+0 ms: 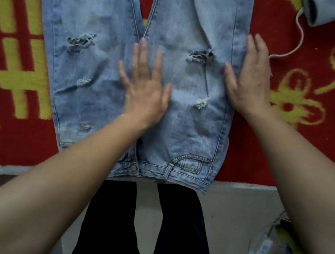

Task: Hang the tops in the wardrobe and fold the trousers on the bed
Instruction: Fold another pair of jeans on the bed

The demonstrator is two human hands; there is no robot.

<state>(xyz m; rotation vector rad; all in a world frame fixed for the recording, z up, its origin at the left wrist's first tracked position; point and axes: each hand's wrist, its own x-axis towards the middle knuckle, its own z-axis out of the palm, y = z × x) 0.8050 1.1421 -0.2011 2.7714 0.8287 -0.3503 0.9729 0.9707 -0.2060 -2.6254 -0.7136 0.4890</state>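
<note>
Here, a pair of light blue ripped jeans [110,67] lies flat on the bed's red and yellow blanket [316,90], waistband at the near edge of the bed and slightly over it, legs running away. The left hand [144,87] presses flat near the crotch seam, fingers spread. The right hand [251,81] lies flat along the jeans' right side seam, fingers straight and together. Bare blanket shows on both sides of the jeans. A white cord [296,37] curls just beside the right hand; folded denim [330,12] sits at the far right corner.
</note>
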